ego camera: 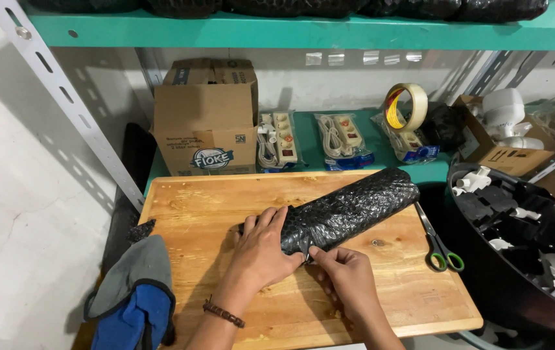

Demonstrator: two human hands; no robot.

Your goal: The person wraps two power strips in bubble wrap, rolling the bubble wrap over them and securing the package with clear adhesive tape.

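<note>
Item: roll (349, 207), long, wrapped in black bubble wrap, lay slantwise on the wooden board (193, 201), its far end up toward the shelf, its near end under the hands.

Left hand (266, 249): lay flat over the near end of the roll, fingers spread wide, pressing the wrap down; it gripped nothing.

Right hand (349, 275): thumb and forefinger pinched narrow on the loose edge of the wrap at the roll's lower side; whether a strip of tape was between them could not be told.

Handling, as judged: the wrap would sit best with the left palm holding firm while the right drew the edge taut and flat along the roll, so that no slack bubbled at the seam.

Edges and room: scissors (441, 245), green-handled, lay at the board's right edge, near the roll. A black bin (517, 285) of white parts stood just beyond that edge. A grey and blue cloth (131, 291) hung at the left corner. Bare board lay in front of and left of the hands. Behind: cardboard box (206, 116), packed power strips (276, 139), tape roll (406, 107).
</note>
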